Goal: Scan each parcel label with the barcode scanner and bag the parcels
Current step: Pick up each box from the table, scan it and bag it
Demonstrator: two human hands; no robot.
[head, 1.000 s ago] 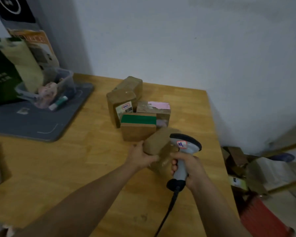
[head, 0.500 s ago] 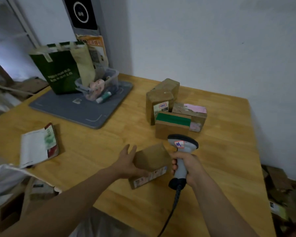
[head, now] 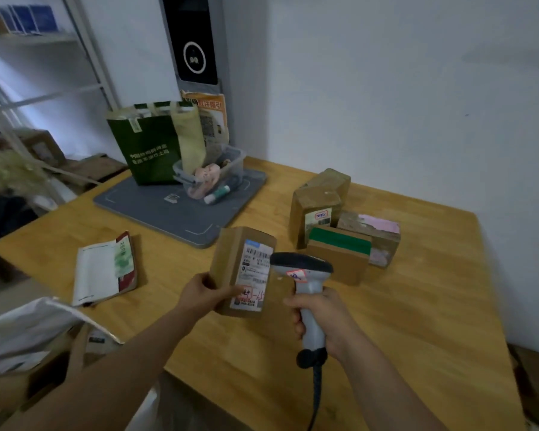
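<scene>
My left hand (head: 204, 290) grips a brown cardboard parcel (head: 227, 262) by its lower left corner, lifted off the table with its white barcode label (head: 253, 272) facing me. My right hand (head: 324, 318) holds the grey barcode scanner (head: 302, 275) by its handle, its dark head just right of the label. Three more brown parcels sit together at the back right of the wooden table (head: 417, 306): a tall one (head: 316, 206), one with green tape (head: 339, 253) and one with a pink label (head: 374, 234). A white plastic bag (head: 28, 334) lies open at the lower left.
A grey mat (head: 175, 216) at the back left carries a green paper bag (head: 151, 144) and a clear plastic tub (head: 212, 172). A flat white mailer (head: 106, 269) lies on the table's left side. Metal shelving (head: 28, 88) stands at far left. The scanner's cable (head: 316, 396) hangs toward me.
My left hand has lifted the parcel off the table and turned it so its label faces up. The camera view has swung left, and the scanner head now sits beside the label.
</scene>
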